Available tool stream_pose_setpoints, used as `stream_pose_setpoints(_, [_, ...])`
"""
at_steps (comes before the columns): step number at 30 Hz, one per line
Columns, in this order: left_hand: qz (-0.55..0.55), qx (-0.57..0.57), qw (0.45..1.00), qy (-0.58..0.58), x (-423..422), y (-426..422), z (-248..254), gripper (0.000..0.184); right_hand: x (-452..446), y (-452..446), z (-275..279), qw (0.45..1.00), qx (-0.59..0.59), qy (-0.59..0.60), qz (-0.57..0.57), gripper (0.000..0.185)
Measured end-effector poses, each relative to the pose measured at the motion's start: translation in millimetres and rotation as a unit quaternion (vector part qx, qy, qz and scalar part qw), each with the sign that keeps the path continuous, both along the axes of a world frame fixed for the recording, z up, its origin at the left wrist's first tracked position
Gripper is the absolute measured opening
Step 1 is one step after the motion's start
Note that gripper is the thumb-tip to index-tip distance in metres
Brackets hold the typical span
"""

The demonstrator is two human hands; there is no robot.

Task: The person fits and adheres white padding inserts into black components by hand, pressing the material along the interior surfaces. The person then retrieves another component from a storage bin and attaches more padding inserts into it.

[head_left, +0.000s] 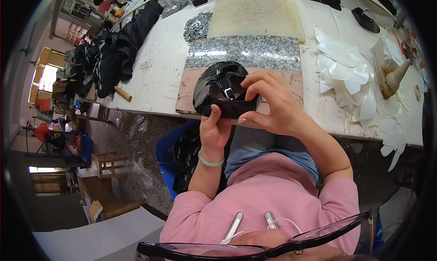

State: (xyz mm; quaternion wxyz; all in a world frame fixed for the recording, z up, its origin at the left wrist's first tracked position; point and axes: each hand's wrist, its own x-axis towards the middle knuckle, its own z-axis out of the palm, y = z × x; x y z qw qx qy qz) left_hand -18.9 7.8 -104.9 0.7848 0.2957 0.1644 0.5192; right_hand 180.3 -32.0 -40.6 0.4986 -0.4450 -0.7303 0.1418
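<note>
black-framed glasses (272,253) sit closest to the lens, and beyond them your left fingers (210,122) grasp the near side of a glossy black shoe piece (234,107), thumb against its wall and the rest hidden below, while your right fingers (263,89) curl round its right end, thumb low and forefinger by the opening; how hard they press, the view cannot tell you. the piece is at the near edge of the pinkish board (185,94), at the front of the table (154,65) and close above your lap, so a slack left grip could let it roll towards you and drop. the strap with its silver buckle (229,94) lies across the opening, where a fingertip might snag it and twist it if your right fingers shifted carelessly. rubbing on the board's edge, or a nail dragged along the wall, would probably mark that shiny surface. watch your elbows too: a wide swing to the right could disturb the loose white pieces (346,74), and one to the left might knock the wooden handle (123,93) jutting past the table's edge
</note>
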Motion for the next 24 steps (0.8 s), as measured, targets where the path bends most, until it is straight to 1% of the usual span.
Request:
stream_pose_setpoints(1, [-0.007, 0.01, 1.0, -0.003, -2.5, -0.5, -4.9, 0.038, 0.2, -1.3, -0.6, 0.998, 0.013, -0.053, -0.021, 0.034])
stream_pose_setpoints(3, [-0.022, 0.029, 0.999, -0.01, -7.9, -3.2, -11.1, 0.04, 1.0, -1.2, -2.9, 0.998, -0.018, -0.054, -0.003, 0.033])
stream_pose_setpoints(6, [-0.007, -0.074, 0.995, 0.063, -32.3, -4.0, -3.8, 0.04, 2.7, 0.5, -8.1, 0.995, -0.05, -0.082, 0.037, 0.03])
stream_pose_setpoints(7, [-0.013, -0.019, 0.994, 0.11, -49.4, 3.0, -3.3, 0.045, 1.5, 1.8, -10.7, 0.993, -0.056, -0.093, 0.052, 0.029])
stream_pose_setpoints(8, [0.124, 0.01, 0.978, 0.166, -57.9, 0.9, -7.0, 0.049, -1.3, 3.8, -15.1, 0.992, -0.036, -0.109, 0.059, 0.028])
stream_pose_setpoints(9, [0.28, 0.149, 0.884, 0.343, -57.9, 2.0, 1.4, 0.063, -5.2, 5.6, -20.9, 0.99, -0.017, -0.124, 0.067, 0.027])
stream_pose_setpoints(10, [0.37, 0.251, 0.766, 0.462, -62.6, 2.5, 15.2, 0.054, -8.6, 7.1, -24.0, 0.987, 0.004, -0.14, 0.074, 0.026])
stream_pose_setpoints(11, [0.443, 0.343, 0.612, 0.559, -67.2, 4.4, 32.0, 0.046, -10.1, 9.9, -23.1, 0.986, 0.026, -0.144, 0.074, 0.024])
stream_pose_setpoints(12, [0.325, 0.437, 0.588, 0.598, -63.9, 7.5, 55.5, 0.038, -11.5, 12.3, -21.0, 0.985, 0.048, -0.148, 0.074, 0.022])
stream_pose_setpoints(13, [0.199, 0.517, 0.551, 0.623, -58.3, 11.2, 78.7, 0.029, -14.4, 12.5, -19.7, 0.983, 0.068, -0.154, 0.078, 0.021])
stream_pose_setpoints(14, [0.134, 0.56, 0.543, 0.612, -41.0, 15.6, 89.9, 0.013, -16.0, 11.8, -18.4, 0.98, 0.075, -0.164, 0.084, 0.021])
stream_pose_setpoints(15, [0.028, 0.582, 0.523, 0.622, -32.0, 21.8, 93.2, 0.021, -14.7, 10.5, -16.3, 0.977, 0.084, -0.177, 0.086, 0.02])
stream_pose_setpoints(17, [-0.149, 0.561, 0.497, 0.645, -17.0, 39.9, 92.9, 0.02, -6.5, 6.8, -11.4, 0.971, 0.089, -0.204, 0.091, 0.019])
stream_pose_setpoints(19, [-0.205, 0.599, 0.427, 0.645, -0.7, 45.2, 99.5, 0.022, 5.2, 2.3, -8.1, 0.964, 0.08, -0.236, 0.093, 0.017])
stream_pose_setpoints(20, [-0.232, 0.615, 0.391, 0.644, 8.5, 47.9, 102.4, 0.023, 10.1, 0.3, -3.2, 0.965, 0.09, -0.227, 0.094, 0.014])
stream_pose_setpoints(24, [-0.227, 0.571, 0.426, 0.664, 39.6, 57.0, 100.1, 0.026, 32.8, -1.1, 4.8, 0.946, 0.062, -0.298, 0.111, 0.015])
